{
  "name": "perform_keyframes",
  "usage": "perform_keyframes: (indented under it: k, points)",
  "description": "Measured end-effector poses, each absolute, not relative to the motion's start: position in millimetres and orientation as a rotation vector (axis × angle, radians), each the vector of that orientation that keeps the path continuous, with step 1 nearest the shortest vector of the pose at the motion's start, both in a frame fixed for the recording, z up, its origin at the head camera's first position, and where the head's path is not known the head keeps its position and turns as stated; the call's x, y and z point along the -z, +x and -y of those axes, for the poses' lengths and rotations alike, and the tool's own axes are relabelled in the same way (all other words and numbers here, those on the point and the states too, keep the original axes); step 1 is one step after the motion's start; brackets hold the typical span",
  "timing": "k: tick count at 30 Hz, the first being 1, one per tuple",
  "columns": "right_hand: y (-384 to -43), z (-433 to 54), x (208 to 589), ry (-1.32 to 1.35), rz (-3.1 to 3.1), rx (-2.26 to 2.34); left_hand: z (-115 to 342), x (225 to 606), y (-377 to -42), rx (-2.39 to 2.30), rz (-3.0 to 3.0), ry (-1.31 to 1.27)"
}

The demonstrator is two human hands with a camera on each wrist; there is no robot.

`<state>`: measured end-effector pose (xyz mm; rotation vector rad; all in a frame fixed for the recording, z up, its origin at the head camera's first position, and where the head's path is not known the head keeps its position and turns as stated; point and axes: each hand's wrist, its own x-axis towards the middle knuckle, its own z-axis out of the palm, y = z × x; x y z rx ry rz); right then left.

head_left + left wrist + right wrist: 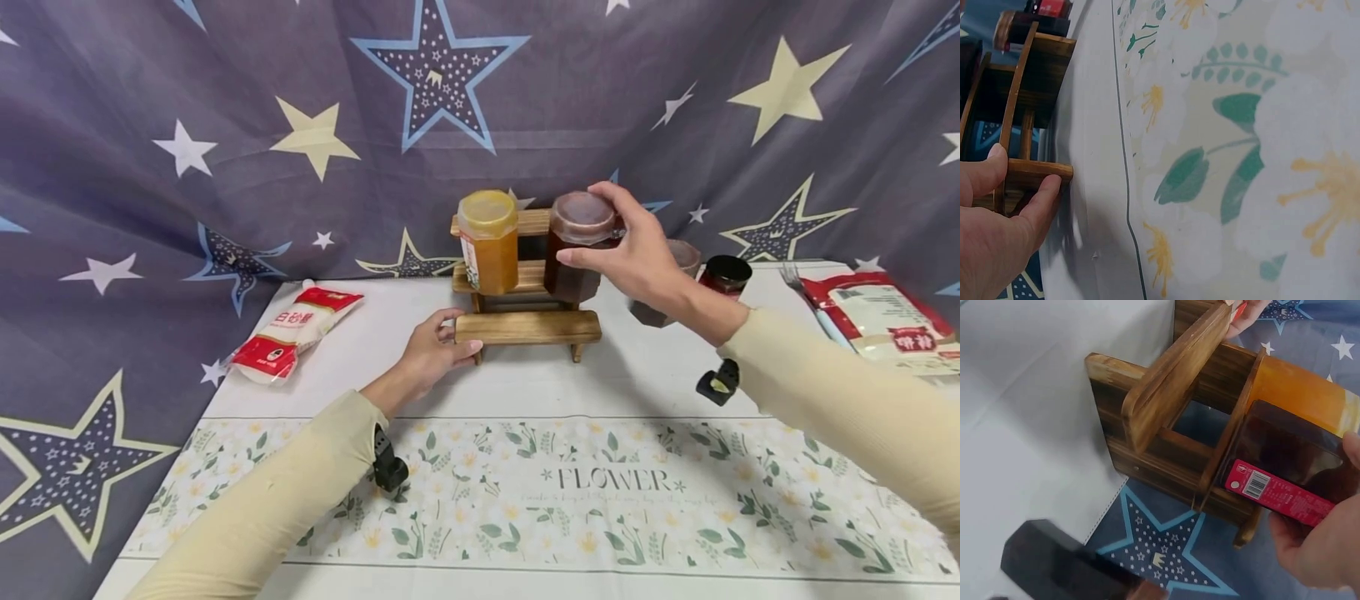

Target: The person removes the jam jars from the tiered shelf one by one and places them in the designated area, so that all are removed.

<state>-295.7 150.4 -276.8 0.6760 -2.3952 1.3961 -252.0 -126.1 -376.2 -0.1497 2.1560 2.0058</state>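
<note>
A small wooden tiered stand [528, 327] rests near the back of the table. My left hand [427, 354] pinches the left end of its lowest step; thumb and fingers show around that end in the left wrist view [1004, 231]. Toward the left of the stand, on an upper step, a jar of amber contents with a yellow lid [495, 258] stands upright. Beside it, my right hand [637, 250] grips a dark jar [572, 258] from the right. In the right wrist view this dark jar [1291, 450] shows a red barcode label; whether its base touches the step cannot be made out.
Behind my right wrist stands another dark jar [684, 254], with a black-lidded jar [726, 275] to its right. A fork [791, 279] and a red-and-white bag [885, 321] lie far right. A red-and-white bag [296, 333] lies left. A star-patterned curtain [315, 217] hangs behind.
</note>
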Motion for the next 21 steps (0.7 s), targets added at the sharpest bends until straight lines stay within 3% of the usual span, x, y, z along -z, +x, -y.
perform_keyframes:
  k: [8, 21]
  points:
    - [-276.7, -177.3, 268.9, 0.627, 2.458, -1.364, 129.2, 375.6, -250.3, -1.99, -2.155, -0.151]
    - [-259.5, -223.7, 293.7, 0.508, 2.493, -1.319, 129.4, 378.0, -251.9, -2.009, -2.129, -0.128]
